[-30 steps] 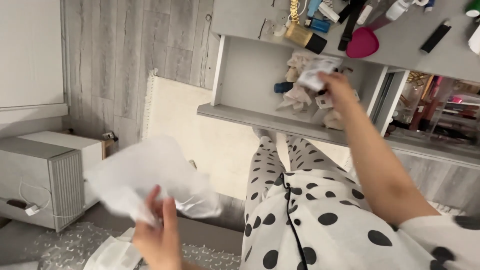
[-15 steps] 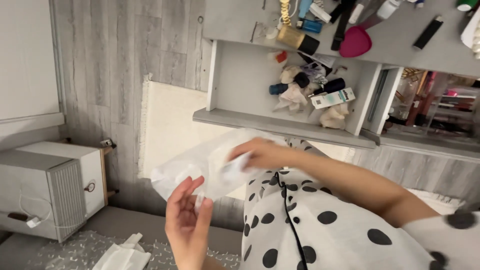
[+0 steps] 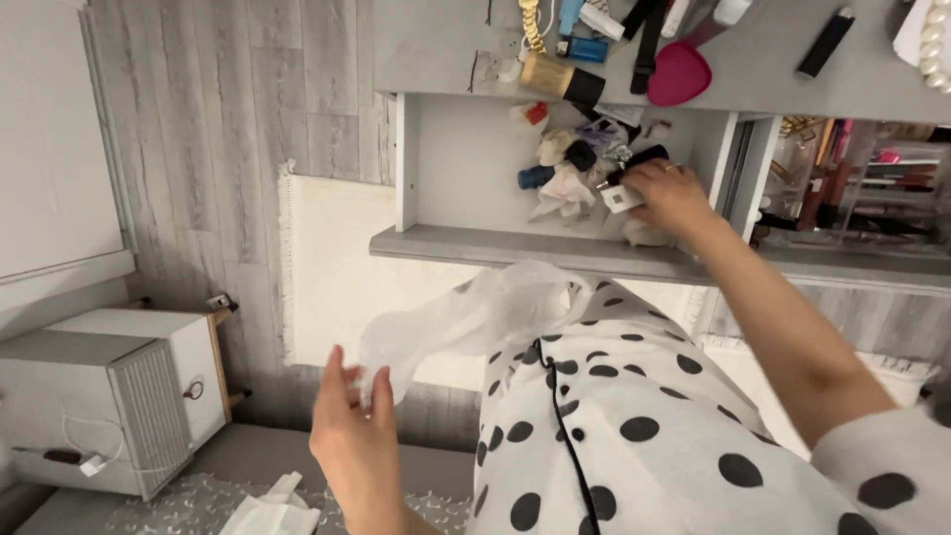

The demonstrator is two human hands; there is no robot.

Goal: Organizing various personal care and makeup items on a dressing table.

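My left hand point(image 3: 359, 436) is raised in front of my polka-dot lap and pinches the edge of a thin white plastic bag point(image 3: 475, 312), which drapes across my knees. My right hand point(image 3: 669, 193) reaches into the open grey drawer point(image 3: 466, 243) and curls around a small tube with a white end point(image 3: 620, 199). Beside that hand in the drawer lie several small items: a dark blue bottle point(image 3: 535, 177), crumpled pale cloth point(image 3: 565, 193) and a red-capped piece point(image 3: 532, 113).
The grey desk top point(image 3: 436, 50) above the drawer carries cosmetics, including a pink heart-shaped item point(image 3: 680, 72) and a gold-and-black brush point(image 3: 560, 77). A clear organiser point(image 3: 862, 188) sits right. A white slatted unit point(image 3: 119, 396), a cream rug point(image 3: 337, 267) and tissue point(image 3: 267, 510) are left and below.
My right hand has left the bag, where it was half a second ago, and gone back up into the drawer onto the tube. The bag now hangs from my left hand alone.
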